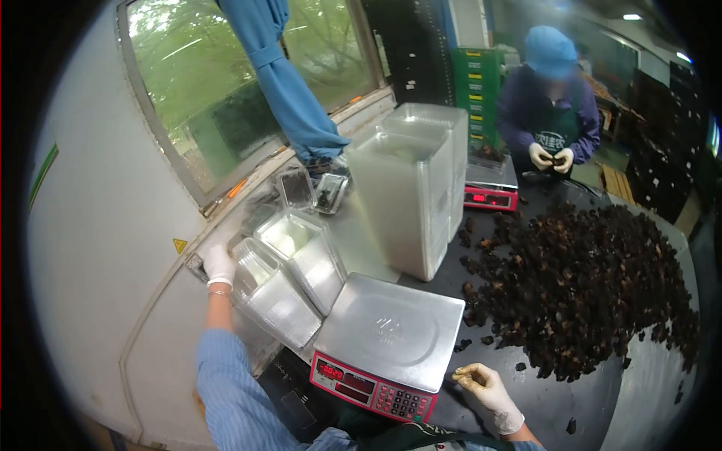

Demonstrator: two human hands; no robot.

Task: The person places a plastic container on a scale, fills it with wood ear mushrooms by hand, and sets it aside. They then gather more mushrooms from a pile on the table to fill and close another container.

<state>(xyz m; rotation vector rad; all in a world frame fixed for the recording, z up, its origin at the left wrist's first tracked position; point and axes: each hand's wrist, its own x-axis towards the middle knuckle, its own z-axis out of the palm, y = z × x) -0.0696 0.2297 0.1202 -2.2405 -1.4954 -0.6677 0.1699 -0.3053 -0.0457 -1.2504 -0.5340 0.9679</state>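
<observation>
My left hand, in a white glove, is at the outer rim of a nested stack of clear plastic trays; its fingertips are mostly hidden. A second stack of clear trays leans close beside it. In front of me lies a digital scale with a bare metal plate, a red keypad and lit red digits. Just off the scale's right edge, my right hand hovers with its fingers bent together and brown stains on the glove. Nothing shows between those fingers.
A broad heap of dark brown, mushroom-like pieces covers the table's right side. Tall stacks of clear trays rise behind my scale, near another red scale. Across the table a gloved person handles a small dark piece. Green crates stand behind.
</observation>
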